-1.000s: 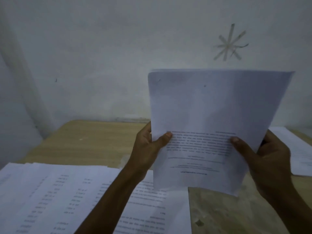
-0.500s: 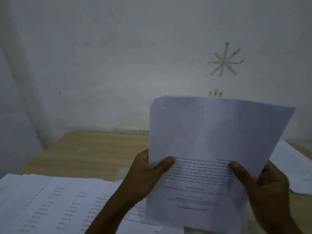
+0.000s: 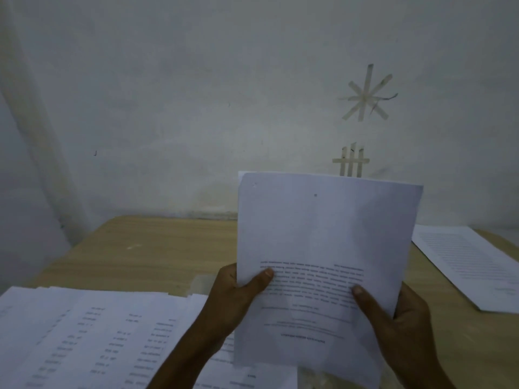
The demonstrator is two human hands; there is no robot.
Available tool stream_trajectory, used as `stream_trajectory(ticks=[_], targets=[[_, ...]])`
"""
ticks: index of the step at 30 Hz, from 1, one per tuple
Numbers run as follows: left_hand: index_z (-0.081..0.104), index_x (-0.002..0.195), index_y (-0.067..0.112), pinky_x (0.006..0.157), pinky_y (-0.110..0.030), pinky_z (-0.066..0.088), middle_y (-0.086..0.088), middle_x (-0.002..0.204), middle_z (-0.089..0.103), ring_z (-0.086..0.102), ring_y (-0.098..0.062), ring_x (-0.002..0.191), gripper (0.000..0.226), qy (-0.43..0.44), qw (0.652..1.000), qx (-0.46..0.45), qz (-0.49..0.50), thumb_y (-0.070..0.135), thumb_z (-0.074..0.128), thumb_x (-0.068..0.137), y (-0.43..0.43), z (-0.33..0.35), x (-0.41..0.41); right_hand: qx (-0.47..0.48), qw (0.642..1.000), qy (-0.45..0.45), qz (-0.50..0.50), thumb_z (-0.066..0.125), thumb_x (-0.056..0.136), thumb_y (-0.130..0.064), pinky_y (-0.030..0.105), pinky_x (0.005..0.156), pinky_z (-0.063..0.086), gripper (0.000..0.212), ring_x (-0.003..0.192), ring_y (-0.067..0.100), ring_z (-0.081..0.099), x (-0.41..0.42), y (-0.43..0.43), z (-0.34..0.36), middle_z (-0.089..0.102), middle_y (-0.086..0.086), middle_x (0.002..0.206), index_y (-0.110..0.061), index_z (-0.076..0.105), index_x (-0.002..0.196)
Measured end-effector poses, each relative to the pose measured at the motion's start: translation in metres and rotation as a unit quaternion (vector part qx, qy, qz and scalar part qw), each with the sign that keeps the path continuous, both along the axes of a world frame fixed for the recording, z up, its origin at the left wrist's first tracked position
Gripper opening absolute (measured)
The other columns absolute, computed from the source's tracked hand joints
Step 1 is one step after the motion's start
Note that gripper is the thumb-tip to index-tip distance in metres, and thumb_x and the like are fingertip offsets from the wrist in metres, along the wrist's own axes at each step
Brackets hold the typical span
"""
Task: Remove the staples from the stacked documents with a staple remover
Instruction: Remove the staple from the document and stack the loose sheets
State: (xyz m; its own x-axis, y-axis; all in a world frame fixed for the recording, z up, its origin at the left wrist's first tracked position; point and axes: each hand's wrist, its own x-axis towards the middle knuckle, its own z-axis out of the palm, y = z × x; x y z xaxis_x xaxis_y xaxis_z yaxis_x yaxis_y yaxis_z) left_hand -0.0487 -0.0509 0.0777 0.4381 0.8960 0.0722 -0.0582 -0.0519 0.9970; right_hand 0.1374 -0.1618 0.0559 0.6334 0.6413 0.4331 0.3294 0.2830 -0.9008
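White paper makes up the document (image 3: pixel 323 242), a thin set of sheets held upright above the near part of the table (image 3: pixel 157 248). Its printed lines, on the lower half, appear upside down to the camera. The lower left edge is pinched by the left hand (image 3: pixel 233 301), with the thumb laid across the front face and the fingers hidden behind the sheets. The lower right edge is pinched in the same way by the right hand (image 3: pixel 401 324). A small dark mark (image 3: pixel 315 195) is seen near the top of the front sheet; whether it is a staple cannot be told. A fanned spread of printed papers (image 3: pixel 84 332) is laid on the wooden table below and to the left. A separate printed sheet (image 3: pixel 466 262) lies flat on the table at the right, apart from the hands. On the pale wall (image 3: pixel 196 108) behind, tape strips are stuck in a star (image 3: pixel 365 94) and, just above the document, a grid (image 3: pixel 351 162).
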Motion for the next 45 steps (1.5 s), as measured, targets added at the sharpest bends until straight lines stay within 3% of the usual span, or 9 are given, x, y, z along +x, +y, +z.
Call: stream_trajectory(ticks=[5,12,21,26,31,35,38,42,45], targets=[[0.067,0.106,0.013,0.085,-0.043,0.055,-0.002,0.097,0.074,0.07,-0.023,0.09,0.043,0.02,0.998,-0.036,-0.039,0.036,0.067,0.069,-0.001,0.006,0.0,-0.037,0.998,0.043,0.023,0.069,0.08,-0.002,0.007,0.052,0.048,0.022,0.068,-0.006,0.066,0.011,0.001,0.005,0.069,-0.027,0.072,-0.023,0.065,0.085],[0.065,0.114,0.009,0.092,-0.043,0.052,-0.009,0.11,0.07,0.067,-0.029,0.102,0.039,-0.014,0.983,-0.157,-0.098,0.021,0.065,0.076,0.015,-0.005,-0.009,-0.195,0.968,0.122,0.103,0.069,0.079,-0.002,0.033,0.068,0.058,0.014,0.075,0.018,0.072,0.024,-0.004,-0.006,0.076,0.004,0.085,-0.012,0.073,0.088],[0.061,0.118,0.012,0.089,-0.052,0.052,-0.01,0.104,0.071,0.067,-0.032,0.096,0.031,0.106,0.972,-0.212,0.0,0.027,0.058,0.092,0.037,-0.056,0.004,-0.346,0.909,0.167,0.161,0.073,0.078,-0.002,0.011,0.056,0.05,0.024,0.07,0.005,0.071,0.011,-0.013,-0.068,0.075,-0.007,0.077,-0.017,0.067,0.095],[0.06,0.104,0.021,0.067,-0.033,0.054,-0.003,0.098,0.069,0.066,-0.023,0.087,0.013,0.143,0.974,-0.171,0.029,0.025,0.05,0.097,0.04,-0.067,0.011,-0.411,0.895,0.057,0.165,0.076,0.076,-0.029,0.017,0.087,0.047,0.038,0.096,0.003,0.062,0.013,-0.007,-0.061,0.064,-0.014,0.104,-0.037,0.049,0.101],[0.059,0.094,0.026,0.057,-0.024,0.048,0.003,0.093,0.068,0.064,-0.016,0.083,0.01,0.153,0.978,-0.14,0.029,0.022,0.05,0.096,0.044,-0.072,0.011,-0.347,0.929,-0.125,0.035,0.063,0.076,-0.058,0.014,0.06,0.046,0.05,0.075,0.002,0.063,0.054,0.004,-0.036,0.068,-0.012,0.087,-0.034,0.054,0.118],[0.061,0.091,0.027,0.059,-0.022,0.05,0.005,0.092,0.07,0.066,-0.014,0.082,0.013,0.163,0.98,-0.116,0.02,0.02,0.051,0.095,0.043,-0.076,0.014,-0.394,0.872,-0.288,-0.006,0.065,0.084,-0.039,0.032,0.099,0.039,0.064,0.117,0.015,0.049,0.12,0.039,-0.037,0.049,-0.003,0.137,-0.026,0.039,0.141],[0.065,0.098,0.022,0.072,-0.031,0.055,0.002,0.094,0.071,0.067,-0.017,0.086,0.012,0.165,0.98,-0.107,0.025,0.019,0.054,0.094,0.043,-0.079,0.017,-0.419,0.843,-0.332,0.058,0.067,0.083,-0.04,0.027,0.105,0.025,0.072,0.136,0.017,0.032,0.148,0.064,-0.047,0.035,-0.003,0.15,-0.027,0.034,0.145],[0.066,0.096,0.024,0.079,-0.035,0.055,0.004,0.094,0.072,0.068,-0.016,0.087,0.012,0.155,0.982,-0.104,0.025,0.019,0.055,0.093,0.04,-0.081,0.017,-0.438,0.81,-0.372,0.111,0.059,0.075,-0.06,0.028,0.099,0.038,0.066,0.12,0.014,0.047,0.157,0.078,-0.053,0.051,-0.009,0.13,-0.028,0.05,0.132],[0.066,0.102,0.022,0.08,-0.034,0.056,0.005,0.096,0.072,0.069,-0.014,0.087,0.014,0.147,0.985,-0.091,0.017,0.021,0.054,0.093,0.037,-0.082,0.017,-0.396,0.822,-0.394,0.113,0.068,0.078,-0.045,0.026,0.084,0.04,0.046,0.099,0.011,0.053,0.156,0.08,-0.05,0.055,-0.01,0.108,-0.02,0.062,0.117]])
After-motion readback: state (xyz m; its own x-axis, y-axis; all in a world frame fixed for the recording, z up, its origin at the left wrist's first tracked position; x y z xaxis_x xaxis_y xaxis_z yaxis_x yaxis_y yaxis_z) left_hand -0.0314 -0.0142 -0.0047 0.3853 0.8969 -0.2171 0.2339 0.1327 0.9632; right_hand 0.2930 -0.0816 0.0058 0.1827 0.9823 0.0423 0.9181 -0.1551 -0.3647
